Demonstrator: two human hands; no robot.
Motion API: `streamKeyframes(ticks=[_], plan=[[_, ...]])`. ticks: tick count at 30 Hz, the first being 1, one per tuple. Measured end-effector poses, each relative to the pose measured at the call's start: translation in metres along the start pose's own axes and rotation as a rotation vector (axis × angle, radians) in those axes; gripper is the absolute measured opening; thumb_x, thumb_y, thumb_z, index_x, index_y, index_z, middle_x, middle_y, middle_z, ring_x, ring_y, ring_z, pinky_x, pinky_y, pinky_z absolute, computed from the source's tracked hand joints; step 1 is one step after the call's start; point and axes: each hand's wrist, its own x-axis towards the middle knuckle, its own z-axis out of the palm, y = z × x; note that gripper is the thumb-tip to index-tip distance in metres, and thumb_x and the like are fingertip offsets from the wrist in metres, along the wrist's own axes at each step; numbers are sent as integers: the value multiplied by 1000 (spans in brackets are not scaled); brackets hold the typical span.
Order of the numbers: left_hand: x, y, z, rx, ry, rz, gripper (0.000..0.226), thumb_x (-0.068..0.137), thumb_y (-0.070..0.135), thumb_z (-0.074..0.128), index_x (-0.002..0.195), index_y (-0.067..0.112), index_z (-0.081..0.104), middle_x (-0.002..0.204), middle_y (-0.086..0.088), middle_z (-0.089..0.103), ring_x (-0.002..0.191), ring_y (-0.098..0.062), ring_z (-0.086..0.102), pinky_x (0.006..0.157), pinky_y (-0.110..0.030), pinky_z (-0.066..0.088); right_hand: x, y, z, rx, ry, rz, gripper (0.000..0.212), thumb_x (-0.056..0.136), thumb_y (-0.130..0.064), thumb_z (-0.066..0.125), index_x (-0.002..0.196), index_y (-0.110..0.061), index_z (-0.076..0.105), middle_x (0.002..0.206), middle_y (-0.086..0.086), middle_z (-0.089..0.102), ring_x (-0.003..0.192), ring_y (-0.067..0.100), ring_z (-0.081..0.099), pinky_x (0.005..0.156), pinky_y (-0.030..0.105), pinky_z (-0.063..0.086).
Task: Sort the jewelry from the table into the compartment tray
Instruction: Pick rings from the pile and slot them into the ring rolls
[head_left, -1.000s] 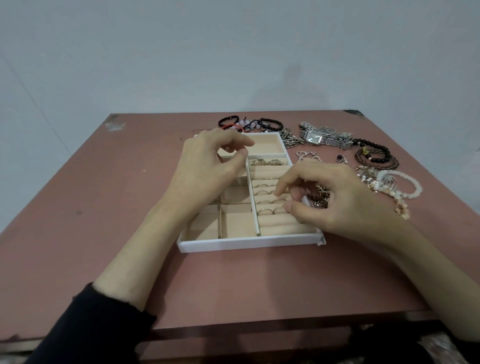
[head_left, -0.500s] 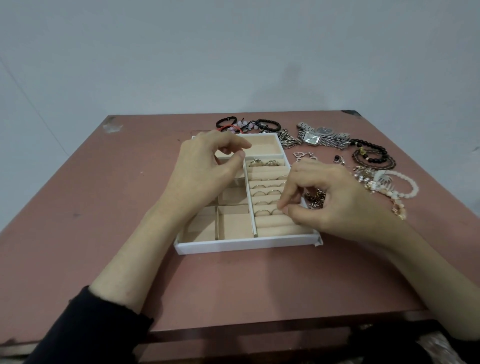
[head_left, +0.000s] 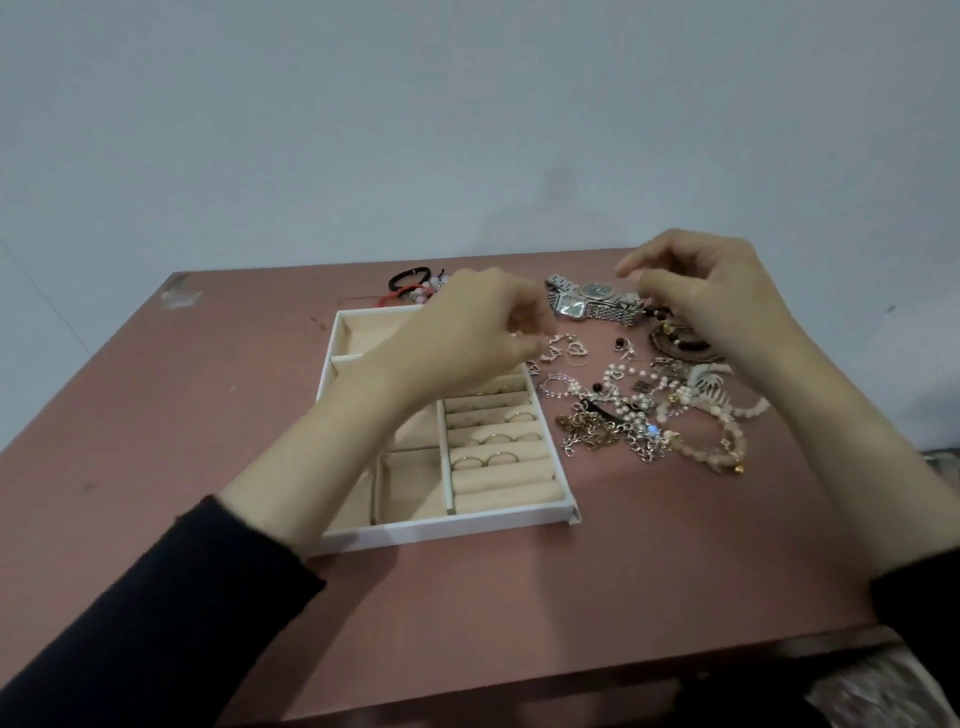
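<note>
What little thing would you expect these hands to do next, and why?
Probably the left hand pinches one of the silver hearts lying right beside it and carries it to a bare tray compartment. Several rings sit in the roll slots, but the hearts lie on the table beside the tray.

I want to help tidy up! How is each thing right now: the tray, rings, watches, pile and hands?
Tray: open, flat on the table.
Rings: slotted into the tray's rolls.
Watches: lying on the table, outside the tray.
Jewelry pile: tangled, right of the tray.
Left hand: fingers curled beside the heart charms; grip unclear.
Right hand: fingers curled above the watches; grip unclear.
</note>
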Motion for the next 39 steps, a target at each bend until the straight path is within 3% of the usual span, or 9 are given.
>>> streamKeyframes(ticks=[4, 10, 19, 24, 30, 32, 34, 37, 39], plan=[[30, 4, 22, 120, -136, 7, 10, 81, 19, 69, 91, 16, 69, 81, 5, 65, 81, -13, 60, 76, -26, 48, 1, 22, -1, -96, 57, 61, 19, 85, -9, 61, 77, -25, 67, 64, -5, 56, 49, -5, 47, 48, 5, 33], [46, 4, 39, 158, -175, -13, 17, 79, 28, 72, 92, 17, 69, 79, 7, 57, 75, -11, 51, 65, -24, 35, 2, 31, -1, -149, 92, 106, 18, 85, -6, 59, 79, -21, 68, 65, -1, 61, 45, -9, 49, 46, 3, 32], [55, 6, 47, 284, -240, -12, 16, 88, 18, 59, 100, 11, 67, 102, -7, 68, 98, -22, 59, 80, -30, 46, 2, 30, -7, -136, 124, 141, 14, 86, -3, 58, 83, -12, 68, 55, -9, 55, 41, -8, 48, 43, 3, 35], [54, 8, 50, 414, -351, 42, 21, 94, 15, 45, 76, 9, 54, 85, -6, 56, 88, -22, 45, 92, -34, 38, 3, 35, -7, -231, 113, 153, 16, 85, -6, 57, 82, -17, 69, 59, -8, 57, 51, -1, 50, 53, 10, 38], [50, 11, 49, 317, -300, 62, 18, 95, 9, 39, 81, 15, 49, 82, 4, 41, 88, -15, 31, 78, -23, 16, 4, 36, -10, -355, 43, 152, 27, 79, -1, 51, 76, -20, 71, 62, -4, 58, 52, 7, 43, 47, 10, 31], [50, 12, 48, 218, -255, 19, 10, 96, 10, 37, 94, 10, 47, 95, -2, 43, 93, -17, 32, 79, -23, 20, 2, 36, -10, -396, 14, 154, 31, 76, 0, 49, 71, -20, 71, 66, -4, 59, 52, 10, 44, 48, 13, 35], [50, 12, 48, 96, -209, -27, 15, 95, 8, 37, 84, 17, 41, 92, 1, 42, 93, -18, 36, 82, -27, 29, 1, 36, -10, -448, -9, 146, 35, 75, 0, 47, 68, -22, 72, 75, -3, 60, 63, 15, 51, 59, 24, 43], [50, 14, 48, -76, -128, -76, 23, 94, 6, 37, 75, 19, 39, 78, 7, 39, 76, -15, 43, 66, -23, 34, -2, 33, -7, -549, -75, 104, 36, 72, 3, 47, 72, -19, 75, 73, 10, 61, 74, 28, 57, 63, 19, 41], [50, 16, 46, -147, -84, -93, 15, 95, 5, 37, 83, 12, 43, 74, 6, 42, 63, -9, 41, 50, -13, 36, -4, 32, -5, -578, -122, 74, 38, 74, 3, 46, 76, -21, 76, 72, 8, 56, 74, 23, 53, 62, 18, 36]])
